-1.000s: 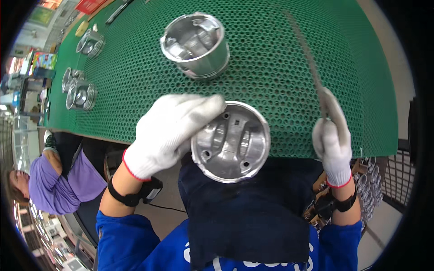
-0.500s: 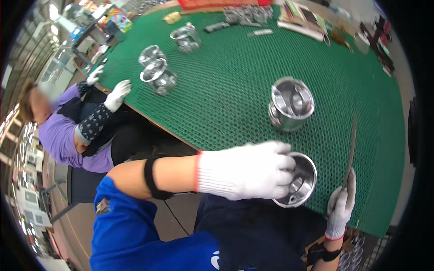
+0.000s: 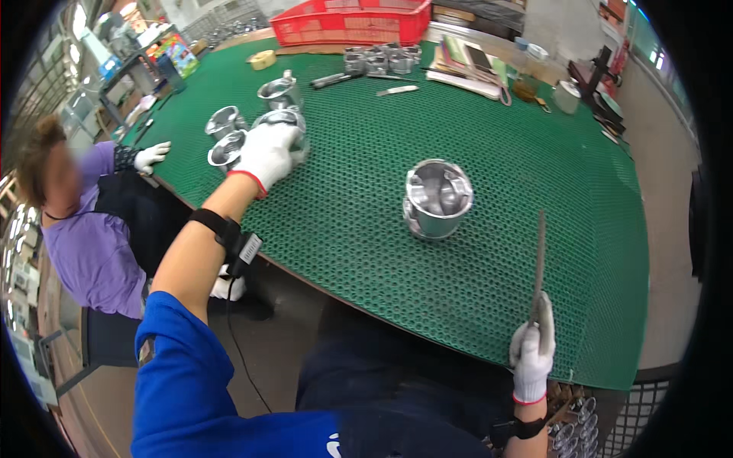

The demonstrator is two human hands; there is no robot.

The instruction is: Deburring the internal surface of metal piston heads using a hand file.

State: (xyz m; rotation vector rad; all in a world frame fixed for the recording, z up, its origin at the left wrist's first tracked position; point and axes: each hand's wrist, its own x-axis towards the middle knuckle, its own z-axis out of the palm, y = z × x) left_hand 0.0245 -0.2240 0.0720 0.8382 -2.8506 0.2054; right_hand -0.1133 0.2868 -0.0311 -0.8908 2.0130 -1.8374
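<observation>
My left hand, in a white knit glove, is stretched to the far left of the table and closed on a shiny metal piston. Its fingers hide part of that piston. Close around it stand more pistons: one behind and two to the left, a farther one and a nearer one. Another piston stands open side up in the middle of the green mat. At the right edge, my gloved right hand grips a long, thin file that points away from me.
A green textured mat covers the table. Along its back are a red crate, small metal parts, a tape roll, notebooks and a white mug. A person in purple sits at the left edge.
My left hand has carried the piston from the near edge, in front of me, to the group at the far left. The right hand still holds the file upright. The view has shifted.
</observation>
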